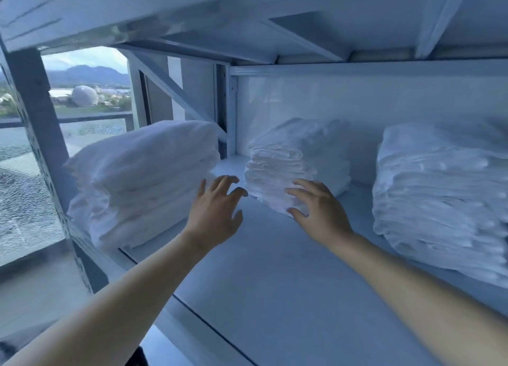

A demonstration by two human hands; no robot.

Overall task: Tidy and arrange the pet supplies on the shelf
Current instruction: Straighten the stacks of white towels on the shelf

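Observation:
Three stacks of folded white cloth sit on a white shelf board (275, 269). The middle stack (288, 156) is small and stands toward the back. My right hand (319, 209) lies against its front right corner with spread fingers touching the cloth. My left hand (214, 209) hovers just left of that stack with fingers spread and slightly bent, holding nothing. A larger left stack (143, 178) sits at the shelf's left end. Another big right stack (445, 195) fills the right side.
The upper shelf (247, 16) with its metal braces hangs low overhead. A grey upright post (41, 123) stands at the left front corner. Behind it is a window with a railing. The white back panel (357, 101) closes the shelf.

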